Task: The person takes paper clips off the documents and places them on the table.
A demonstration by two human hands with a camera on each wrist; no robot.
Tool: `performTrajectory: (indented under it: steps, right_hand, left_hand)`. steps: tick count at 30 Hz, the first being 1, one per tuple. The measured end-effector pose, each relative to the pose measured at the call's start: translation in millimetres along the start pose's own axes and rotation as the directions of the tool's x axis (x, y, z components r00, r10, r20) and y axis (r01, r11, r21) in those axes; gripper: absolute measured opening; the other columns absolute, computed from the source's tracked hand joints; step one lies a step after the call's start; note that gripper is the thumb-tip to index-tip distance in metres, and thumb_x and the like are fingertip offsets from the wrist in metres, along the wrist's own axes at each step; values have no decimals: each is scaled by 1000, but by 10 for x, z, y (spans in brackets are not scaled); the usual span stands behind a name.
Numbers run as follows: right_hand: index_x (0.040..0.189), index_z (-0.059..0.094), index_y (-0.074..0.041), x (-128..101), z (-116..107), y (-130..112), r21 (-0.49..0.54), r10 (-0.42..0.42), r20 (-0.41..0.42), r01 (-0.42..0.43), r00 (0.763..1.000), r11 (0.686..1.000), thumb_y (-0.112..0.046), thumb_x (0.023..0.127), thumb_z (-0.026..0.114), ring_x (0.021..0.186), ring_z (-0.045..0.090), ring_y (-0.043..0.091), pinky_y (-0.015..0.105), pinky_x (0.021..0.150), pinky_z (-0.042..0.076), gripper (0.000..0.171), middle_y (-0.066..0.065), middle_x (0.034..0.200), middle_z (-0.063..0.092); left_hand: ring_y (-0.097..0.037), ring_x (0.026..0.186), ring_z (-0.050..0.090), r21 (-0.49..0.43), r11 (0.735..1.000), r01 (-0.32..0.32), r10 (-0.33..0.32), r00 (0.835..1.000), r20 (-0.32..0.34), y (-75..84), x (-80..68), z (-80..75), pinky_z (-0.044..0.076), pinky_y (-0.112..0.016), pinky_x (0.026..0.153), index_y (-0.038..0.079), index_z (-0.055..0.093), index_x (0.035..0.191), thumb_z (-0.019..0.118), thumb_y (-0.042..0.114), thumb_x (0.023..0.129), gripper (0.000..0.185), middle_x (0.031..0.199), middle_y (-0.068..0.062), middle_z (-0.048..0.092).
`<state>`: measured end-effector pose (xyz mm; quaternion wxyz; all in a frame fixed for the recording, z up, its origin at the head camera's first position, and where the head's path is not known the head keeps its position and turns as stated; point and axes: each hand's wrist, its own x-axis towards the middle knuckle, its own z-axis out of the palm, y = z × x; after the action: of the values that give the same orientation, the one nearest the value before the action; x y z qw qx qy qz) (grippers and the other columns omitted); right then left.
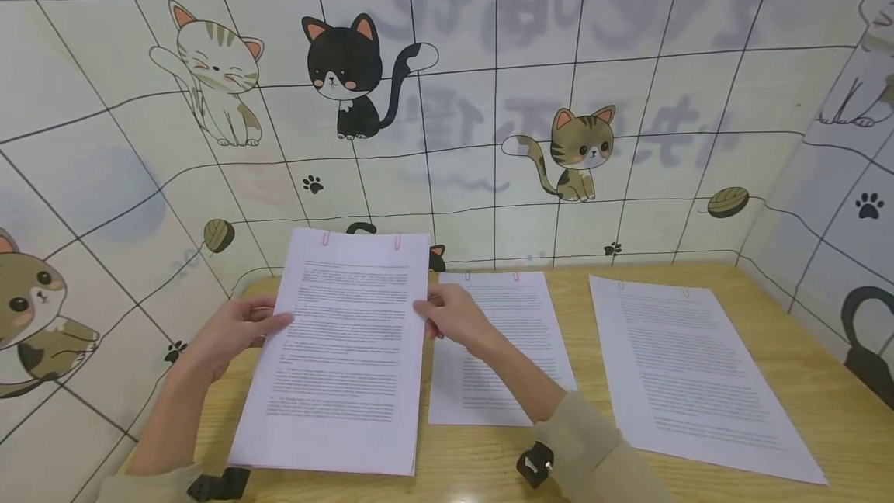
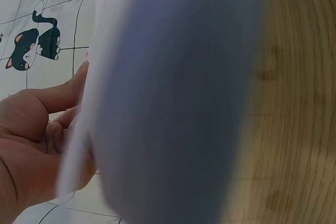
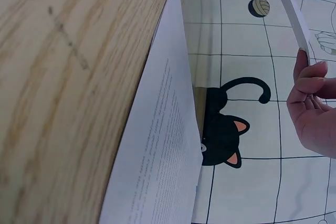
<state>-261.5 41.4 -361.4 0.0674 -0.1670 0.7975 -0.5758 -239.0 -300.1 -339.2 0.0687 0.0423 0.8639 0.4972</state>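
Observation:
I hold a clipped stack of printed pages (image 1: pixel 345 348) with both hands; two pink clips sit on its top edge. Its far end is tilted up and its near edge lies at the wooden table (image 1: pixel 803 379). My left hand (image 1: pixel 268 320) pinches the stack's left edge, thumb on top. My right hand (image 1: pixel 427 310) pinches the right edge. In the left wrist view the stack's blurred underside (image 2: pixel 173 103) fills the middle, beside my left hand (image 2: pixel 37 129). In the right wrist view my right hand (image 3: pixel 315 108) holds the stack's thin edge (image 3: pixel 291 14).
Two more clipped documents lie flat on the table: one in the middle (image 1: pixel 503 348), partly under my right forearm, and one at the right (image 1: pixel 691 371). Cat-patterned walls (image 1: pixel 559 60) close the table on the far, left and right sides.

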Motion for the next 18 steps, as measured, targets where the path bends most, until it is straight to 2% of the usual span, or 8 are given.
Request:
performTrajectory:
  steps: [6,13,18]
  right_hand:
    - [115,66,-1,-98,-154,-22,1,-45,-13,45,999,999,-11,102,56,52,44,12,24,53,34,19,1,56,50]
    - [118,67,-4,-208,-355,-49,-37,-91,-44,90,995,995,-11,102,56,52,42,13,24,50,30,20,1,57,49]
    - [114,67,-4,-283,-508,-30,-73,-114,-67,109,991,991,-11,103,56,51,42,14,23,49,29,17,2,57,49]
  left_hand:
    - [-28,90,71,-58,998,-30,33,998,50,149,-43,75,54,-33,79,-6,54,132,67,23,99,46,109,-13,73]
    - [-27,86,72,-109,988,-111,120,989,82,281,-51,202,58,-36,75,-11,57,127,69,15,97,41,105,-17,74]
    - [-30,87,72,-126,987,-98,111,989,101,393,-49,317,56,-36,79,-8,57,129,69,18,97,44,105,-16,74]
